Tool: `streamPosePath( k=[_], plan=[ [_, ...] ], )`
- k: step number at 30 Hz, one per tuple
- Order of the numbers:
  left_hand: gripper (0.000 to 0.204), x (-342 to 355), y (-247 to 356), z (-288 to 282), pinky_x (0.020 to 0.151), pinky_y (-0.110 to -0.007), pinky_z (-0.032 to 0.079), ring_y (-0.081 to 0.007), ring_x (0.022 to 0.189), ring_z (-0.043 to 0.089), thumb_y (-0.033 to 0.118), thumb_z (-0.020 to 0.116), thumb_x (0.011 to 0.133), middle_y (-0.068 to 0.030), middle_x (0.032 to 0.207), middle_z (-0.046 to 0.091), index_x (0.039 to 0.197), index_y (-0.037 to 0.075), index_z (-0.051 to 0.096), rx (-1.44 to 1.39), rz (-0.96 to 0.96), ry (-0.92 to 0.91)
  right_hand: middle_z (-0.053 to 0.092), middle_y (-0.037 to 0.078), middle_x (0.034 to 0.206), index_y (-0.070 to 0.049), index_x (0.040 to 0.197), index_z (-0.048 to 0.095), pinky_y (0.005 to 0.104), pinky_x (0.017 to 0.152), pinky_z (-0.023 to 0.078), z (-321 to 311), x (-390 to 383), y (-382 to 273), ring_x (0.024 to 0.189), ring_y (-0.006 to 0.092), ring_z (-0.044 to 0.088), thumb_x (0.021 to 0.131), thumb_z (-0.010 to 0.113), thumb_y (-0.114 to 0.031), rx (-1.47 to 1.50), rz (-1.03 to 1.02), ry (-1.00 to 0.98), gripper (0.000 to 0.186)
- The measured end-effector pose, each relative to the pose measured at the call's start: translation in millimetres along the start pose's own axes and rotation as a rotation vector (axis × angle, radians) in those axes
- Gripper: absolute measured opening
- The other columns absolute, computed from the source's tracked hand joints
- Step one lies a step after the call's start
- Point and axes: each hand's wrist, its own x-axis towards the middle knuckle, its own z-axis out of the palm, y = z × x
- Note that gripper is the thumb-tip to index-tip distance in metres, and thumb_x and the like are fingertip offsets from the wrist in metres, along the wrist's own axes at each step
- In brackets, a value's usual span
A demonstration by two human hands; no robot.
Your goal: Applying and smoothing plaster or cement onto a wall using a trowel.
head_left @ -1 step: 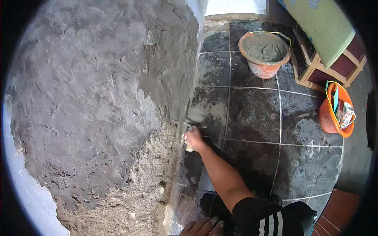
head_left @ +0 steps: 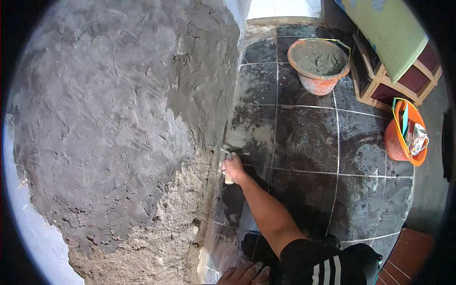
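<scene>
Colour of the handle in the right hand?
The handle is pale cream where it shows below the right hand. Head view, the only one.

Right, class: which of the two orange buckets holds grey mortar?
The upper bucket, near the top of the view: grey mortar sits inside. The other bucket, lower and farther right, holds a mug instead.

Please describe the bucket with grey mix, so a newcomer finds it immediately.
On the dark tiled floor, find the wooden furniture at top right. Just left of it stands an orange bucket. It holds grey mix, whereas the other bucket holds a mug.
</scene>
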Motion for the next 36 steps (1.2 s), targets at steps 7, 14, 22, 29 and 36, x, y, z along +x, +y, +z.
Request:
streamPosePath(
  k=[7,14,22,29,36],
  plan=[
    [0.034,1,1,6,0.094,-0.048,0.046,-0.0384,0.112,0.058,0.016,0.063,0.088,-0.0206,0.119,0.062,0.118,0.0,0.062,-0.009,-0.014,0.005,0.065,0.028,0.101,0.006,0.118,0.05,0.0464,0.082,0.052,30,-24,-20,0.096,0.0414,0.065,0.071,0.06,-0.011,-0.289,-0.067,0.086,0.05],
    [0.036,4,15,7,0.093,-0.047,0.047,-0.0366,0.111,0.058,0.017,0.065,0.087,-0.0187,0.117,0.062,0.119,0.001,0.061,0.026,0.019,0.012,0.059,0.034,0.115,0.01,0.134,0.04,0.0463,0.093,0.047,59,-58,-41,0.108,0.0452,0.059,0.075,0.06,-0.015,-0.174,-0.063,-0.05,0.067],
    [0.038,4,22,4,0.096,-0.046,0.045,-0.0346,0.115,0.057,0.018,0.066,0.086,-0.017,0.12,0.061,0.12,0.002,0.06,0.043,-0.025,-0.009,0.06,0.03,0.111,0.008,0.138,0.035,0.0438,0.087,0.049,78,-100,-54,0.1,0.0405,0.061,0.075,0.065,-0.016,-0.289,-0.25,-0.16,0.074],
    [0.038,3,22,6,0.098,-0.047,0.044,-0.0358,0.116,0.057,0.017,0.065,0.086,-0.017,0.123,0.062,0.121,0.002,0.061,0.037,-0.038,-0.031,0.063,0.026,0.103,-0.002,0.121,0.046,0.0464,0.08,0.049,17,-96,-56,0.097,0.0406,0.064,0.072,0.064,-0.007,-0.234,-0.301,0.173,0.053],
    [0.038,-10,19,1,0.097,-0.046,0.045,-0.0354,0.115,0.058,0.016,0.064,0.087,-0.017,0.123,0.062,0.122,0.003,0.062,0.025,-0.034,-0.009,0.062,0.03,0.108,0.001,0.136,0.038,0.0496,0.085,0.05,62,-77,-23,0.102,0.0457,0.061,0.074,0.066,-0.011,-0.526,-0.064,0.111,0.069]
  ],
)
